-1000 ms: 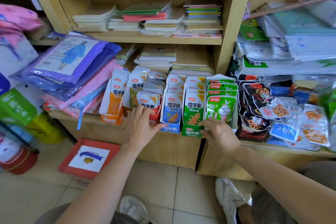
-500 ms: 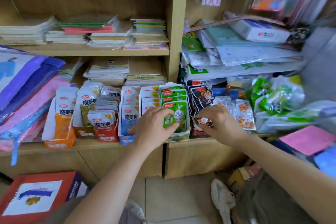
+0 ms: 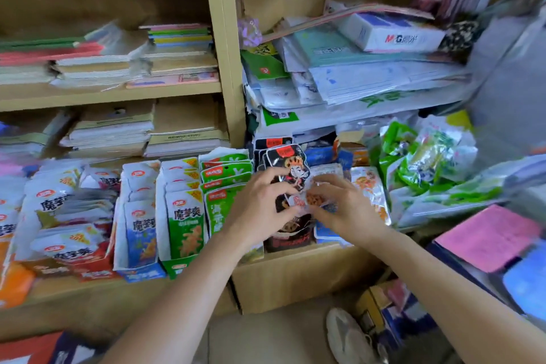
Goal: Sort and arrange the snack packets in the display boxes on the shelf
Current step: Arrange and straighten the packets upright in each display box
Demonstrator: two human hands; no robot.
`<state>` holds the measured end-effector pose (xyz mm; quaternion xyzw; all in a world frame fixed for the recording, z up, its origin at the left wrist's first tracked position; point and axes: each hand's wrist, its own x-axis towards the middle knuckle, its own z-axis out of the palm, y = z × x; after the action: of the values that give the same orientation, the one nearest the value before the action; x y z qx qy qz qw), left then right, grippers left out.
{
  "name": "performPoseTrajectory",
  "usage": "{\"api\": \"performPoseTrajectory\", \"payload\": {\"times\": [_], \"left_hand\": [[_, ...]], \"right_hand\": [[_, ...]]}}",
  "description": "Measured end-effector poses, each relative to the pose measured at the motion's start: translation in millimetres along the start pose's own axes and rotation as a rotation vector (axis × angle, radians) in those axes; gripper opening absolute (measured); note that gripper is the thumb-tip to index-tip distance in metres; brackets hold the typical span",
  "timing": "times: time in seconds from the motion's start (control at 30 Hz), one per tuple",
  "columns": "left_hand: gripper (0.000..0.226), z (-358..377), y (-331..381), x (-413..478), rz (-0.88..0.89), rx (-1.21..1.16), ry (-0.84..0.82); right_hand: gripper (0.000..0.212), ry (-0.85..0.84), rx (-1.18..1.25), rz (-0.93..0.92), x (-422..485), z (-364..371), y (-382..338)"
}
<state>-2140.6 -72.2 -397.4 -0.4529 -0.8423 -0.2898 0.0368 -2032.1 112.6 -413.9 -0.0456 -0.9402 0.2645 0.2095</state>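
The black packets (image 3: 288, 161), boxed just right of the green packets (image 3: 226, 171), are now gripped by the left hand (image 3: 260, 207), shifted over from those. A clear packet (image 3: 314, 199) seems pinched by the right hand (image 3: 348, 210). Sorting is thus carried rightward.

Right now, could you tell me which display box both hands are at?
The black display box, right of the green packets: left hand grips its black packets, right hand pinches a clear packet.

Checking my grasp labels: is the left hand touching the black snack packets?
Touching. In the head view the left hand lies against the black snack packets, its fingers and thumb curled onto their left edge.
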Motion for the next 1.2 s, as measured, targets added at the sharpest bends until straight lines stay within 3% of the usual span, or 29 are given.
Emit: {"api": "performPoseTrajectory", "payload": {"times": [0.1, 0.23, 0.3, 0.47, 0.6, 0.7, 0.77, 1.0, 1.2], "left_hand": [[0.019, 4.5, -7.8, -2.8, 0.009, -0.057, 0.053], [0.017, 9.1, -5.0, -5.6, 0.025, -0.07, 0.044], [0.019, 7.8, -4.8, -3.1, 0.01, -0.095, 0.043], [0.04, -2.1, -2.6, -1.9, -0.161, -0.088, 0.216], [0.087, 7.0, 6.0, 4.9, -0.299, 0.083, 0.147], [0.105, 13.5, 12.2, 17.3, -0.314, 0.231, 0.096], [0.107, 16.0, 11.6, 23.8, -0.315, 0.253, 0.11], [0.098, 21.9, 7.1, 26.0, -0.312, -0.024, 0.285], [0.104, 28.1, 9.1, 29.3, -0.377, -0.11, 0.274]], "right_hand": [[0.028, 0.002, 0.174, 0.189, 14.4, -3.4, -1.1], [0.074, -0.032, 0.27, 0.355, 39.7, -7.2, -2.2], [0.083, -0.041, 0.303, 0.367, 47.5, -8.2, 0.6], [0.07, 0.101, 0.278, 0.404, 49.9, -18.6, 5.7], [0.057, 0.132, 0.24, 0.443, 34.1, -23.8, 14.5], [0.06, 0.128, 0.255, 0.486, 30.6, -20.2, 13.8], [0.056, 0.154, 0.259, 0.467, 31.1, -15.2, 10.3], [0.05, 0.173, 0.261, 0.351, 36.2, -9.6, 8.7], [0.057, 0.148, 0.359, 0.301, 35.4, -8.1, 11.7]]}}
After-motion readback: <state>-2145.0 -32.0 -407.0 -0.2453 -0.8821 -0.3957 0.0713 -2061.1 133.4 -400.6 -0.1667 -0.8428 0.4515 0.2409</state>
